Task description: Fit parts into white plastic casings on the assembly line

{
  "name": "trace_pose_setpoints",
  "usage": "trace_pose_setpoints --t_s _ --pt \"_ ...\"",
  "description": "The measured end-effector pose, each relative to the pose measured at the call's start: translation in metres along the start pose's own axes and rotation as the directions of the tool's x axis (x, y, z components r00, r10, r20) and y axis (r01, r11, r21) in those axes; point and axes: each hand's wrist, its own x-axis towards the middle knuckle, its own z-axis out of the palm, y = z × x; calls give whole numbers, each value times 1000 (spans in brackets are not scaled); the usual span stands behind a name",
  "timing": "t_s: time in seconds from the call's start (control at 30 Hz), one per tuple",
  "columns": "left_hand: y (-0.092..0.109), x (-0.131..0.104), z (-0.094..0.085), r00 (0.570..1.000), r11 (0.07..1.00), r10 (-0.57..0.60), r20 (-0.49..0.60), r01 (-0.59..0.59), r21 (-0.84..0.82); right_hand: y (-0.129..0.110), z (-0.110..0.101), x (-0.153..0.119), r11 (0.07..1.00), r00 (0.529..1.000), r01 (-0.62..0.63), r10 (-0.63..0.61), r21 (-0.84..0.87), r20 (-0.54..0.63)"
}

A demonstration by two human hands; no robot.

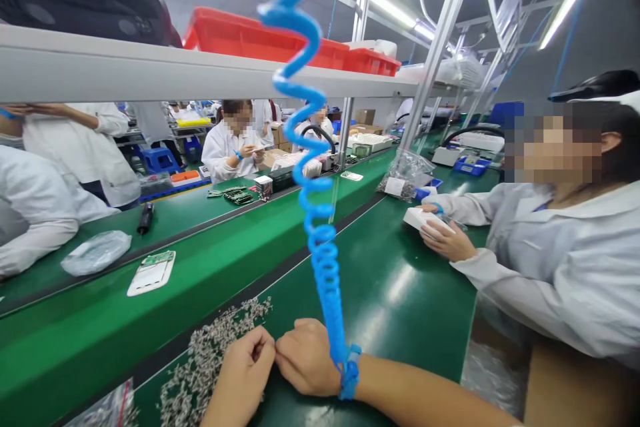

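My left hand (246, 368) is closed at the edge of a spread of small metallic parts (205, 353) on the green bench. Close beside it, my right hand (311, 358) is closed too, and the fingers of the two hands meet or nearly meet. Whatever is between the fingertips is too small or hidden to name. A blue wrist strap (351, 371) sits around my right wrist, and its coiled blue cord (324, 260) rises from it across the view.
A green conveyor belt (210, 250) carries white panels with circuit boards (151, 273). At right a co-worker (555, 253) holds a white box (427, 220). A plastic bag (100, 407) lies front left. Red bins (260, 37) stand on the overhead shelf (200, 73).
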Motion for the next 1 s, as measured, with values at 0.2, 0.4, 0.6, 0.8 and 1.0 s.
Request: trace_pose_setpoints --t_s 0.2,0.4,0.6,0.8,1.0 --pt "14 -3 -4 988 987 116 104 -103 -120 1 4 -1 532 898 -349 426 771 112" --pt "3 -3 0 831 800 556 -2 -535 271 0 16 -1 -23 751 -429 547 903 371" --pt "5 -4 -4 519 270 847 118 -610 745 -6 13 1 -277 759 -276 525 921 385" --pt "-1 -15 -2 450 76 859 243 -582 810 -6 7 5 -403 747 -340 433 849 505" --pt "0 -19 9 514 194 850 114 -507 839 -10 13 0 12 758 -413 559 911 336"
